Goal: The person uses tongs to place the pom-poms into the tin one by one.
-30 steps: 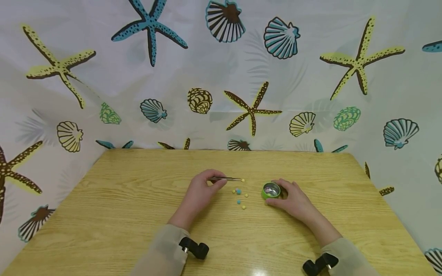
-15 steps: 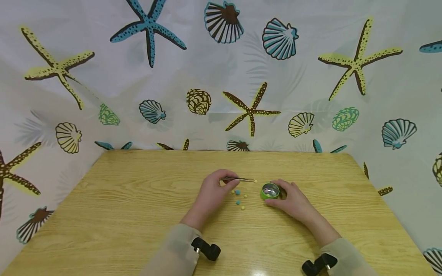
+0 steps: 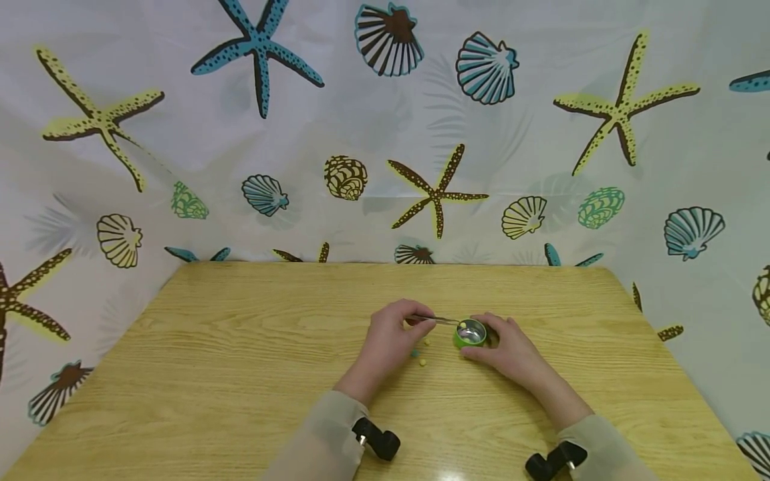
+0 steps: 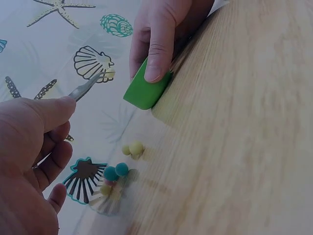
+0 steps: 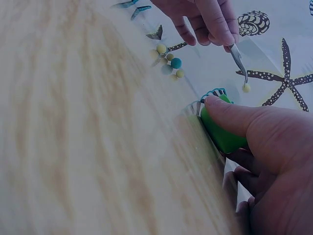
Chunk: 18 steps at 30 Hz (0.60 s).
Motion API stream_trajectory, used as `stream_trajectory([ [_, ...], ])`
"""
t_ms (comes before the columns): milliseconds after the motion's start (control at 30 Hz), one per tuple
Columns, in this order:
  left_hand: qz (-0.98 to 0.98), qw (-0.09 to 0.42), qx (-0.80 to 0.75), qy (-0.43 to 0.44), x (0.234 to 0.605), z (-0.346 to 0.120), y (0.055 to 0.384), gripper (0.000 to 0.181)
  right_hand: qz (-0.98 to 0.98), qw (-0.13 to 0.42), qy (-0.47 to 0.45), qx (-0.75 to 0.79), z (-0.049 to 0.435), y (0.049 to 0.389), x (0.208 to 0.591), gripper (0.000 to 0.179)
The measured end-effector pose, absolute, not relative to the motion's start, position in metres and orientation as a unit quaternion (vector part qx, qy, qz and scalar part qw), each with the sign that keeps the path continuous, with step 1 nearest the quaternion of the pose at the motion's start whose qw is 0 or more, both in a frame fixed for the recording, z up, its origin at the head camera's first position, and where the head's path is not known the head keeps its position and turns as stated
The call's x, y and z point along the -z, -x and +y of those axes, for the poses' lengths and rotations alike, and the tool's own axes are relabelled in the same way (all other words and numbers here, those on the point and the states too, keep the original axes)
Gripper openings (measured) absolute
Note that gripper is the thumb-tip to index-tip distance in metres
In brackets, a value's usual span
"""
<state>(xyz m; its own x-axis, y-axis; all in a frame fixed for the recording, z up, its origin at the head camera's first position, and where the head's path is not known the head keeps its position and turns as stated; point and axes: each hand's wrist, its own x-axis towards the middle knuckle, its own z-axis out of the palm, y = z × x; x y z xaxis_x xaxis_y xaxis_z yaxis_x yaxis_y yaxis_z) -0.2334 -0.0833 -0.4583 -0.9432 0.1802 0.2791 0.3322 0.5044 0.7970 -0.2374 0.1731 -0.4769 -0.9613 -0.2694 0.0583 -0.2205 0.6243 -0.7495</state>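
Observation:
My left hand [image 3: 394,334] pinches a pair of metal tweezers [image 3: 442,320] between thumb and fingers. At the tweezers' bent tips is a small yellow ball [image 5: 246,88], which in the head view overlaps the opening of a small green cup [image 3: 470,341] with a shiny metal inside. My right hand [image 3: 508,347] grips that cup at its side, thumb in front and fingers behind, on the wooden table. Left of the cup lie several small balls, among them a yellow ball [image 3: 423,363] and a blue ball [image 5: 176,63]; some are hidden behind the left hand in the head view.
The wooden table [image 3: 240,374] runs back to a white cloth [image 3: 361,120] printed with starfish and shells, which also hangs at both sides. Each sleeve carries a black camera mount, one on the left cuff [image 3: 375,439] and one on the right cuff [image 3: 556,461].
My left hand has moved right with the tweezers, bringing the yellow ball from left of the cup to over its opening. The right hand and the cup have stayed nearly still.

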Motion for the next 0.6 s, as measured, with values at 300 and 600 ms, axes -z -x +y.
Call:
stream_trajectory([
  [300, -0.872, 0.099, 0.451, 0.162, 0.4622, -0.0800, 0.2338, 0.005, 0.900, 0.031, 0.136, 0.414, 0.1747, 0.2388, 0.4794, 0.069],
  [600, -0.873, 0.101, 0.450, 0.157, 0.4630, -0.0803, 0.2334, 0.006, 0.895, 0.012, 0.150, 0.420, 0.1735, 0.2372, 0.4780, 0.067],
])
